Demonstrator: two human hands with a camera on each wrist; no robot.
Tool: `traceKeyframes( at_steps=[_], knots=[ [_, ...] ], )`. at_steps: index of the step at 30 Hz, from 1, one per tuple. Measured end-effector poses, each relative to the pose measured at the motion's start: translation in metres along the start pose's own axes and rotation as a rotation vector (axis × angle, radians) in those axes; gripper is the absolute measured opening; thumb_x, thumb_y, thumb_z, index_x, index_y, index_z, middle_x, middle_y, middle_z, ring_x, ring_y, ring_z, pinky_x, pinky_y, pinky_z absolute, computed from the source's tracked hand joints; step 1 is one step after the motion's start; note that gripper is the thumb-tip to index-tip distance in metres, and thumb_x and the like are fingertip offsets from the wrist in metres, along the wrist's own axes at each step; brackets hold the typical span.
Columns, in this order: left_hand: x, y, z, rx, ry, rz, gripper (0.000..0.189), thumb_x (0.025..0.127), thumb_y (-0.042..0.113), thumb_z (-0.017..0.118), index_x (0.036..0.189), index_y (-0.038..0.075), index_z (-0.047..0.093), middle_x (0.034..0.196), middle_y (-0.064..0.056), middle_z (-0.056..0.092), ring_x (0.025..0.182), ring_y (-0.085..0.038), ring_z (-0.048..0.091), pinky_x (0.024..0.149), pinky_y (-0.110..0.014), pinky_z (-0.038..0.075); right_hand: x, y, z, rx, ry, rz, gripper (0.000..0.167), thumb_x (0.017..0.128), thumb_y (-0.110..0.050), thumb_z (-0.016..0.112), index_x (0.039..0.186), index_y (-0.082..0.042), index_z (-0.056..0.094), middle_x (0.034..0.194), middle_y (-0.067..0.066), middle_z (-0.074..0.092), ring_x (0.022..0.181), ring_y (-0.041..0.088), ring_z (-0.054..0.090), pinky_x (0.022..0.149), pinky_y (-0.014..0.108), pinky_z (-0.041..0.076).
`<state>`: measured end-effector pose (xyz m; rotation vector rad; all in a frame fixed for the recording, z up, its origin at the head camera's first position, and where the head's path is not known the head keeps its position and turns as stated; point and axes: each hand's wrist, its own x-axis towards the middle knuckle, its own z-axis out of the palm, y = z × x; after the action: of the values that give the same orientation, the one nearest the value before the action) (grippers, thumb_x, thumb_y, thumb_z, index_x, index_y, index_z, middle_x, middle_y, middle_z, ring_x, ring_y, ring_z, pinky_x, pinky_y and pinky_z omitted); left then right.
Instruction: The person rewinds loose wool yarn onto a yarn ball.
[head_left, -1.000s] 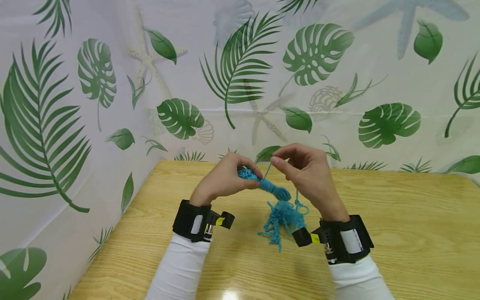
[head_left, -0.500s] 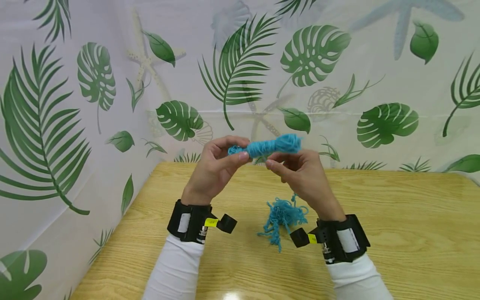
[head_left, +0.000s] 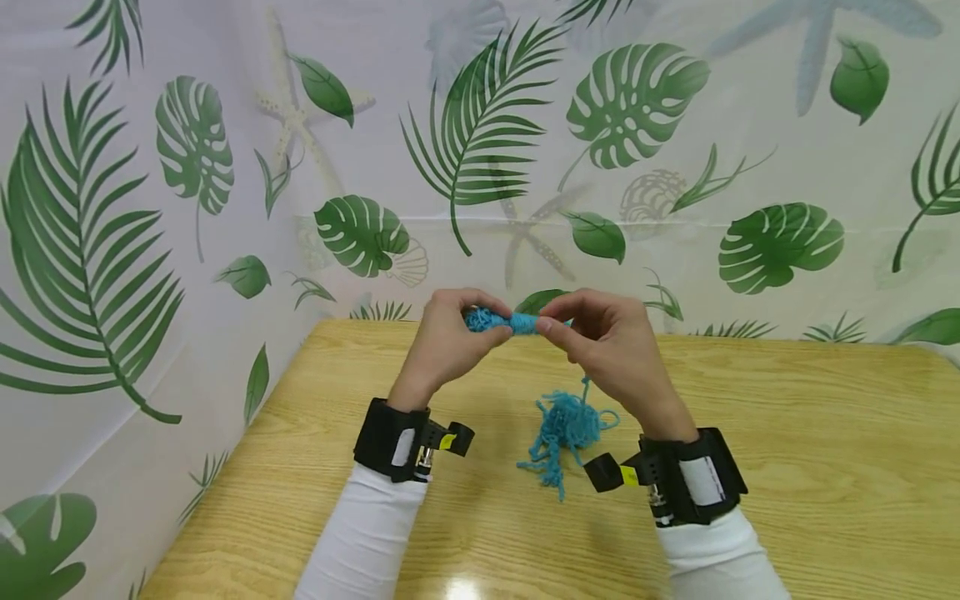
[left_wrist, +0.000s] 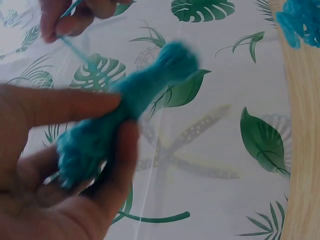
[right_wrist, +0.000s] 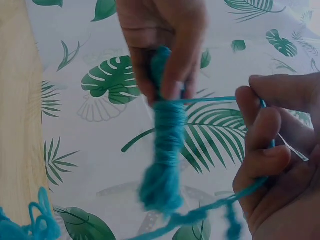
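Note:
My left hand (head_left: pixel 442 346) grips a hank of blue yarn (head_left: pixel 525 323) near one end, thumb and fingers round it above the table. Tight turns of yarn bind its middle, and both ends bulge, as the right wrist view shows. Between thumb and forefinger, my right hand (head_left: pixel 615 346) pinches a yarn strand (right_wrist: pixel 212 99) that runs taut from the wrapped middle. The strand passes through the curled fingers and trails down in the right wrist view. In the head view the right hand hides the hank's far end. A tangled pile of loose blue yarn (head_left: pixel 566 421) lies on the table below.
The wood-grain table (head_left: pixel 810 467) carries the yarn pile near its middle. A leaf-printed cloth (head_left: pixel 480 150) stands behind and to the left of the table. Both wrists wear black straps with small cameras.
The left hand rolled and lifted the hank half a second ago, then turned back and lowered it. The hank now lies nearly level between the hands. The right hand keeps its pinch on the strand.

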<state>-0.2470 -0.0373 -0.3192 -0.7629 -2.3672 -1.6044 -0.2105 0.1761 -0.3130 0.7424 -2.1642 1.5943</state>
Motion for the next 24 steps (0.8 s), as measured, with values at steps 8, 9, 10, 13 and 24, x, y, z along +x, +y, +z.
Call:
traceKeyframes(
  at_steps=[8,9,10,13,24],
  knots=[
    [-0.002,0.006,-0.012,-0.373,-0.557,0.146,0.010,0.089,-0.005,0.075,0.099,-0.001,0.074,0.099,-0.009,0.070,0.090,-0.025,0.060,0.080,-0.036,0.055,0.001,0.003,-0.012,0.107,0.094,-0.014,0.008,0.097,-0.001,0.069,0.101,0.005,0.074,0.087,0.008,0.068,0.065,0.020,0.051,0.054,0.027,0.043],
    [-0.003,0.007,-0.013,-0.454,-0.567,0.175,0.010,0.090,-0.003,0.075,0.098,0.001,0.074,0.099,-0.009,0.069,0.092,-0.026,0.060,0.082,-0.036,0.054,0.001,0.003,-0.011,0.129,0.086,-0.019,0.008,0.096,0.001,0.069,0.101,0.006,0.074,0.087,0.008,0.068,0.066,0.020,0.051,0.054,0.027,0.043],
    [-0.003,0.007,-0.013,-0.534,-0.557,0.198,0.010,0.090,0.000,0.077,0.098,0.004,0.075,0.101,-0.008,0.069,0.094,-0.027,0.058,0.083,-0.035,0.053,0.001,0.004,-0.011,0.150,0.074,-0.025,0.008,0.096,0.002,0.068,0.100,0.007,0.073,0.087,0.009,0.069,0.067,0.020,0.053,0.055,0.027,0.045],
    [-0.004,0.009,-0.013,-0.763,-0.450,0.231,0.010,0.090,0.013,0.081,0.099,0.013,0.076,0.106,-0.005,0.065,0.100,-0.024,0.055,0.088,-0.031,0.051,0.002,0.005,-0.007,0.187,0.033,-0.033,0.009,0.095,0.007,0.068,0.102,0.009,0.073,0.084,0.010,0.068,0.066,0.019,0.054,0.056,0.026,0.046],
    [0.004,0.013,0.008,-0.799,0.188,0.037,0.019,0.094,-0.013,0.062,0.098,0.000,0.075,0.099,-0.008,0.065,0.081,-0.013,0.063,0.081,-0.025,0.054,0.001,0.001,0.005,0.000,-0.099,0.004,0.007,0.096,-0.003,0.071,0.099,0.000,0.076,0.088,0.008,0.072,0.059,0.021,0.055,0.055,0.027,0.048]
  ],
)
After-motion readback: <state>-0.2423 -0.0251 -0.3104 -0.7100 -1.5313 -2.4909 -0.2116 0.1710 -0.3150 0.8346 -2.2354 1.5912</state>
